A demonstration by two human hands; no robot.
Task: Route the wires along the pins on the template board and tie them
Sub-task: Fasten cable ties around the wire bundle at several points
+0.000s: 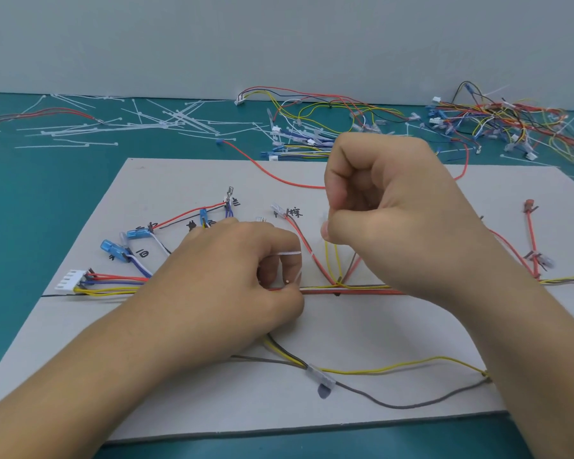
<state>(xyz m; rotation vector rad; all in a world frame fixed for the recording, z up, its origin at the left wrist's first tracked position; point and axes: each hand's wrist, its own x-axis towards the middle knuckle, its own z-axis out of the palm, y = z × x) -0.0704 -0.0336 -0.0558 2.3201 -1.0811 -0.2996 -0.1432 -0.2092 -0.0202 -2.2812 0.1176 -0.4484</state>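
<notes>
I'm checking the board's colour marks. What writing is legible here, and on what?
"兰": handwritten on the template board, by the upright metal terminal.
"棕": same board, beside a clear-sleeved terminal.
"白": same board, by the blue connectors.
Other marks near the left hand: partly covered, unreadable.

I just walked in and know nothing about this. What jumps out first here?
Two bare hands meet mid-board: the left hand pinches a white cable tie looped by the wire bundle, the right hand curled just above. Behind the grey template board, loose white ties litter the teal mat at left, and a tangle of coloured harnesses heaps at right.
</notes>
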